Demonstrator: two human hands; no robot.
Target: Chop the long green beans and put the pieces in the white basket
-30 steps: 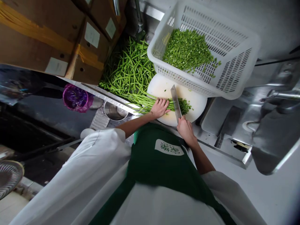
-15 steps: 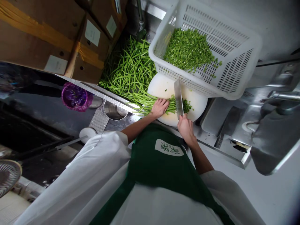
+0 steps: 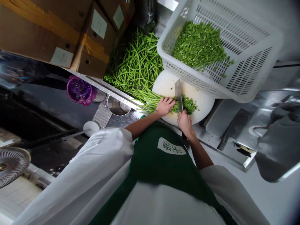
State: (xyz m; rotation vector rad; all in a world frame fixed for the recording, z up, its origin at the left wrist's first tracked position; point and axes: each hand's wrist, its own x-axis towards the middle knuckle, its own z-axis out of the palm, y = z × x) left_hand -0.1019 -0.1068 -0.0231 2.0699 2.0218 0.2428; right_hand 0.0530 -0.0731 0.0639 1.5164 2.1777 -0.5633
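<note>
My right hand [image 3: 185,122] is wrapped round the handle of a cleaver [image 3: 178,93]. Its blade stands across a bundle of long, thin green stalks [image 3: 153,101] on a round white cutting board [image 3: 203,107]. Just left of the blade, my left hand [image 3: 164,106] presses down on the bundle, fingers bent over it. Chopped green pieces [image 3: 190,105] lie to the blade's right, against it. The loose ends of the bundle trail off the board's left side. I cannot tell for sure which vegetable the stalks are.
A white slotted basket [image 3: 241,93] holding chopped pieces [image 3: 199,45] overlaps the board's far edge. More stalks [image 3: 138,65] are heaped at the left, beside cardboard boxes [image 3: 93,61]. A metal pot [image 3: 118,105] and a purple-lined bucket [image 3: 79,90] are lower left; a metal machine [image 3: 269,131] stands right.
The view has shifted slightly. The cleaver has moved a little along the bundle towards my left hand, and the chopped heap beside it looks larger. Both hands keep their hold.
</note>
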